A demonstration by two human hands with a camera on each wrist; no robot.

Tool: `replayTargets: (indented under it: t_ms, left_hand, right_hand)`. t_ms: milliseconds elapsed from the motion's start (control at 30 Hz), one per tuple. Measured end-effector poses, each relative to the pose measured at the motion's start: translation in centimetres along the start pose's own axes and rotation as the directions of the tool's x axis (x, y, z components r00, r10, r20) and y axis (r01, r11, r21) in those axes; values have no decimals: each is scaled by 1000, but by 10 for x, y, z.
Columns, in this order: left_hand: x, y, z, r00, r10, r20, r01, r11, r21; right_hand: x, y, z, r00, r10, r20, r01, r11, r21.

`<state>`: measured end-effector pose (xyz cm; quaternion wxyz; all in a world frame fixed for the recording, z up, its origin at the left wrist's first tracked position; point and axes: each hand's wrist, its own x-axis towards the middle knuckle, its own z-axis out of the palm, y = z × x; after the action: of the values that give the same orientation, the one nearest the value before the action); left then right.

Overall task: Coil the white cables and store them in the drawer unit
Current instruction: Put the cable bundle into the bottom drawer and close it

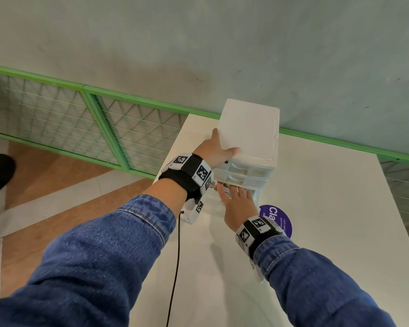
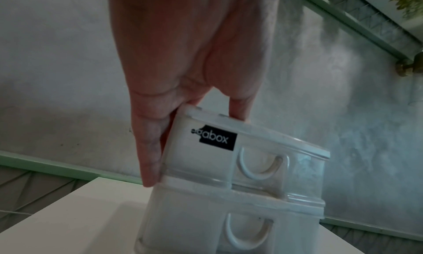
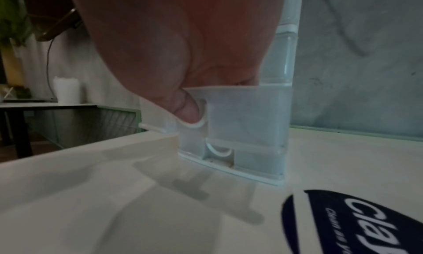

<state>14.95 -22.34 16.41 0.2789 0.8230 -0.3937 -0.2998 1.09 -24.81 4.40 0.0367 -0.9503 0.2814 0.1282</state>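
A white plastic drawer unit (image 1: 248,128) with translucent drawers stands at the far left corner of the white table (image 1: 316,208). My left hand (image 1: 216,151) grips its top left corner, thumb on the lid and fingers (image 2: 148,149) down the side of the drawer unit (image 2: 228,194). My right hand (image 1: 237,204) is at a lower drawer (image 3: 240,113) that is pulled out a little. Its thumb (image 3: 187,111) hooks into the drawer's handle recess and its fingers reach over the front edge. A bit of white cable (image 1: 226,190) shows by those fingers; the rest is hidden.
A round purple sticker (image 1: 282,220) lies on the table just right of my right wrist. A green wire-mesh railing (image 1: 80,114) runs along the wall behind. A black cord (image 1: 177,256) hangs from my left wrist over the table's left edge.
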Motion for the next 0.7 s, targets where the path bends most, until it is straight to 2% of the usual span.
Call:
replayTargets:
  t_ms: [167, 300, 400, 500, 567, 600, 667, 700]
  left_hand:
    - [0, 0, -1, 1000, -2, 8, 2, 1000, 17]
    - [0, 1, -2, 1000, 2, 8, -3, 1000, 20]
    - [-1, 0, -2, 1000, 4, -3, -4, 1000, 29]
    - [-2, 0, -2, 1000, 6, -13, -6, 1000, 23]
    - [-1, -1, -1, 1000, 8, -15, -8, 1000, 19]
    - [-1, -1, -1, 1000, 10, -16, -10, 1000, 19]
    - [0, -1, -1, 1000, 13, -17, -13, 1000, 25]
    - [1, -2, 0, 1000, 13, -15, -12, 1000, 28]
  right_hand:
    - [8, -3, -2, 999, 27, 39, -28, 999, 21]
    - [6, 8, -5, 999, -26, 20, 24, 995, 101]
    - [-8, 18, 2, 996, -72, -56, 75, 996, 41]
    - [-22, 23, 13, 997, -55, -49, 54, 998, -17]
    - [-27, 25, 17, 985, -66, -158, 66, 998, -3]
    - [-29, 25, 17, 958, -71, -279, 80, 996, 24]
    - [-32, 32, 22, 848, -4, -530, 79, 990, 120]
    - [-35, 35, 22, 812, 107, -575, 39, 971, 235]
